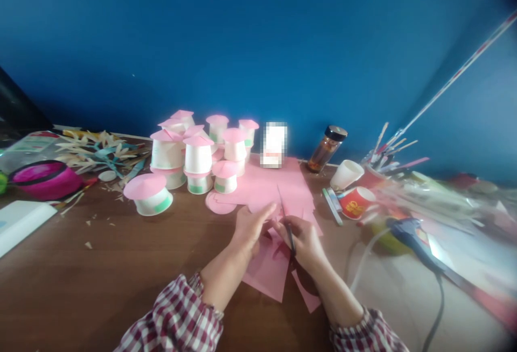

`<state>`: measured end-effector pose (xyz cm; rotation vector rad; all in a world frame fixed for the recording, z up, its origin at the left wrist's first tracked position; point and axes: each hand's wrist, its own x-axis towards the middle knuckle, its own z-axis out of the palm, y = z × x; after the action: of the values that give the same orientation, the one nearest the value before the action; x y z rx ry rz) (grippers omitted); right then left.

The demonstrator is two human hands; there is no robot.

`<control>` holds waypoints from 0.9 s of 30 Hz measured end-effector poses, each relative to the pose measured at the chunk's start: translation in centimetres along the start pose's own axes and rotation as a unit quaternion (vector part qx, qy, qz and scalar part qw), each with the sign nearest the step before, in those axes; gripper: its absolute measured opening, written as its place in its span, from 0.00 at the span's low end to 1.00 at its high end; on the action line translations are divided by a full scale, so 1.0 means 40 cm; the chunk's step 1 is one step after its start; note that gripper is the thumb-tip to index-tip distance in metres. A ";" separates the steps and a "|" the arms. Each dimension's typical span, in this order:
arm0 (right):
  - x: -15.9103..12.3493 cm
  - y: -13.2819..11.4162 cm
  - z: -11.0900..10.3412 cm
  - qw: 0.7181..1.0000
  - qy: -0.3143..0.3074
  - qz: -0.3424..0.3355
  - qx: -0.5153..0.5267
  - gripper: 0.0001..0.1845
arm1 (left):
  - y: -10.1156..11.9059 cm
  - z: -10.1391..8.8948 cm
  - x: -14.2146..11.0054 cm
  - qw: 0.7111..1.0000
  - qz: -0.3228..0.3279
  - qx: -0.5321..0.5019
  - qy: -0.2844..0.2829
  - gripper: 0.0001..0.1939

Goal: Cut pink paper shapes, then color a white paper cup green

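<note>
I see the right hand (306, 243) holding one pair of scissors (291, 239) and the left hand (249, 229) pinching pink paper (276, 239), which is between them over the desk (121, 287). Left of the hands are pink-topped cups (198, 157), too bunched to count. Past them, rightward: one white cup (346, 175), one red cup (357, 204), one bottle (324, 152).

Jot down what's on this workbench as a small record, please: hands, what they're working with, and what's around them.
Left hand: at the pink paper; exact grip unclear
Right hand: holding scissors, blades pointing away from the person
Under the hands: pink paper pieces
Beyond the hands: pink sheets lying flat
Left of the sheets: white cups with pink tops, some stacked
Right of the sheets: dark-lidded bottle, tilted; white cup; red cup
Surface: brown table
</note>
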<state>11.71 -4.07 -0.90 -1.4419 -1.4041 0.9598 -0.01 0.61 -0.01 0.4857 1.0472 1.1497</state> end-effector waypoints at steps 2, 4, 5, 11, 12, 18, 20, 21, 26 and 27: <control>-0.001 -0.002 0.000 1.000 -0.008 0.009 0.012 0.16 | 0.003 0.001 -0.004 1.000 0.006 0.005 0.008 0.17; -0.001 -0.001 0.000 1.000 -0.013 0.011 0.014 0.16 | 0.005 0.001 -0.006 1.000 0.005 0.012 0.013 0.17; -0.002 0.001 -0.001 1.000 -0.012 0.009 0.009 0.16 | 0.005 0.001 -0.006 1.000 0.003 0.016 0.014 0.17; -0.001 0.013 -0.006 1.000 -0.007 0.002 -0.016 0.15 | 0.004 -0.002 -0.008 0.999 0.002 0.019 -0.027 0.15; -0.001 0.013 -0.007 1.000 -0.007 0.002 -0.018 0.15 | 0.003 -0.003 -0.009 0.999 0.001 0.019 -0.036 0.14; -0.001 0.000 -0.007 1.000 0.010 -0.012 -0.023 0.16 | 0.001 -0.006 -0.010 0.998 -0.003 0.022 -0.052 0.15; -0.001 -0.003 -0.007 0.999 0.013 -0.009 -0.030 0.17 | 0.001 -0.004 -0.007 0.999 -0.004 0.025 -0.037 0.16; -0.001 -0.004 -0.008 0.999 0.016 -0.009 -0.034 0.18 | 0.002 -0.003 -0.006 0.999 -0.003 0.026 -0.029 0.17; -0.002 -0.006 -0.009 0.999 0.024 -0.015 -0.043 0.19 | 0.002 0.001 -0.003 1.000 -0.002 0.023 -0.006 0.18; -0.002 -0.006 -0.009 0.999 0.025 -0.017 -0.043 0.19 | 0.002 0.001 -0.003 1.000 -0.001 0.022 -0.010 0.19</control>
<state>11.97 -4.16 -0.59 -1.4904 -1.4440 0.8450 -0.03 0.55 0.12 0.5292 1.0580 1.1203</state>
